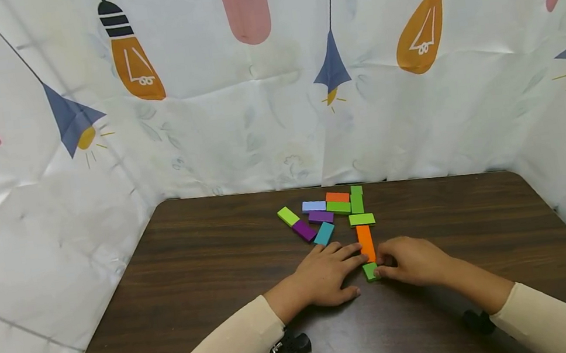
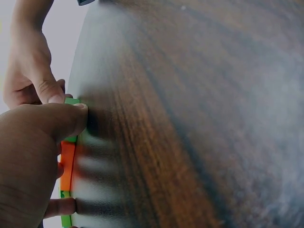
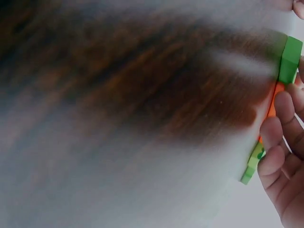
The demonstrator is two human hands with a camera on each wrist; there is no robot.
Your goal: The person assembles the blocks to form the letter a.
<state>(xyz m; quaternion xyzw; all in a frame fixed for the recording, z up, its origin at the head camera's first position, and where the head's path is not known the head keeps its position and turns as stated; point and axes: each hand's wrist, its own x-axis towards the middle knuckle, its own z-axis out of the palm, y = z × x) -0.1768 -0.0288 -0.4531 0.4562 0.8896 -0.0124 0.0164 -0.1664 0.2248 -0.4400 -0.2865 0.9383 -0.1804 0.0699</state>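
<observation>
In a line of blocks on the table, an orange block [image 1: 366, 241] runs away from the person, with a small green block [image 1: 371, 272] against its near end. My left hand [image 1: 327, 277] is spread low over the table, its fingertips along the left side of the orange block. From the right, my right hand [image 1: 412, 260] has its fingers curled, thumb and index finger pinching at the green block's right edge. The left wrist view shows the left thumb beside the green block [image 2: 72, 100]. Beyond the orange block lies a yellow-green block [image 1: 362, 220] set crosswise.
Farther back, the shape continues with green [image 1: 357, 202], orange-red [image 1: 337, 197], light blue [image 1: 314, 206], purple [image 1: 321, 217], lime [image 1: 288, 216], dark purple [image 1: 304, 231] and teal [image 1: 324, 234] blocks. A patterned curtain [image 1: 267, 131] hangs behind the dark wooden table [image 1: 194, 270].
</observation>
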